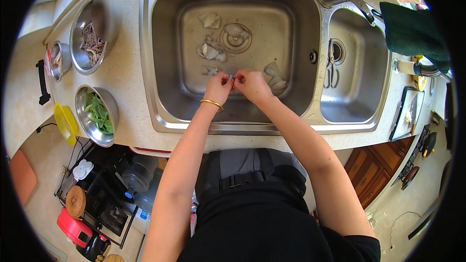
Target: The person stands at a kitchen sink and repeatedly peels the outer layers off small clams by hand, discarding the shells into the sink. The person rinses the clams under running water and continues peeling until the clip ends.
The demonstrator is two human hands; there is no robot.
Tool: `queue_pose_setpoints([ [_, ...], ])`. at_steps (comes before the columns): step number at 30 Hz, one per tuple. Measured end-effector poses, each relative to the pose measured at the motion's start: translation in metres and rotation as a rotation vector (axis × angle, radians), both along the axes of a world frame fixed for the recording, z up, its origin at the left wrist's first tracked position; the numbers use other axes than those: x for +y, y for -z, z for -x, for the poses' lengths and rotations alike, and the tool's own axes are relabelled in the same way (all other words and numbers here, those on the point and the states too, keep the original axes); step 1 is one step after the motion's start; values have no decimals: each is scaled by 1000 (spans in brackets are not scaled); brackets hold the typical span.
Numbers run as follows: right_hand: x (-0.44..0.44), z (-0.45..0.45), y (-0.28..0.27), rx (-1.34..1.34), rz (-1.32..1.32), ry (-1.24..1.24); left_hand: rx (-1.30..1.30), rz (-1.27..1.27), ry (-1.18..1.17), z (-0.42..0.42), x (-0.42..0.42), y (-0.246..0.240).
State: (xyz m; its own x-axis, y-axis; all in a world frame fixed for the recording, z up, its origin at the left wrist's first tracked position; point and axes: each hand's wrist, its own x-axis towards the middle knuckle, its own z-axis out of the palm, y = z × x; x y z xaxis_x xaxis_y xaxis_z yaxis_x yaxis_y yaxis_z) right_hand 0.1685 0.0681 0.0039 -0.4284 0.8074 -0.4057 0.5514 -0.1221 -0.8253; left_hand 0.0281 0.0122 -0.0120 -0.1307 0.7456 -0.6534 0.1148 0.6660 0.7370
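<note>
My left hand (218,89), with a gold bangle at its wrist, and my right hand (253,84) meet over the near part of a stainless steel sink basin (262,18). Between their fingertips they pinch a small pale piece (230,77), probably squid; the fingers hide most of it. Just beyond my left hand lies a little clump of tentacles (212,70). Two pale squid pieces (278,82) rest beside my right hand. Farther off in the basin are more squid pieces (210,51), a whitish one (210,20) and one on the drain cover (238,31).
Kitchen scissors (331,69) lie in the smaller right basin (358,91), under the faucet (355,2). On the left counter stand metal bowls with cut strips (93,43), leafy greens (98,112) and pale pieces (57,60). A cutting board (407,112) sits at right.
</note>
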Motion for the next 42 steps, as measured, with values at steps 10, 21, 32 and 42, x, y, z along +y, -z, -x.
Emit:
queue_pose_setpoints([
  [10, 10, -13, 30, -61, -35, 86, -241, 95, -152, 6, 2, -16],
  [21, 38, -49, 75, -383, -311, -163, -254, 34, -169, 15, -4, -8],
  [32, 16, -17, 30, 309, 695, 103, -122, -10, -30, 11, -1, 3],
  [42, 14, -16, 11, 235, 284, -50, -178, -113, -147, 4, 3, -5],
])
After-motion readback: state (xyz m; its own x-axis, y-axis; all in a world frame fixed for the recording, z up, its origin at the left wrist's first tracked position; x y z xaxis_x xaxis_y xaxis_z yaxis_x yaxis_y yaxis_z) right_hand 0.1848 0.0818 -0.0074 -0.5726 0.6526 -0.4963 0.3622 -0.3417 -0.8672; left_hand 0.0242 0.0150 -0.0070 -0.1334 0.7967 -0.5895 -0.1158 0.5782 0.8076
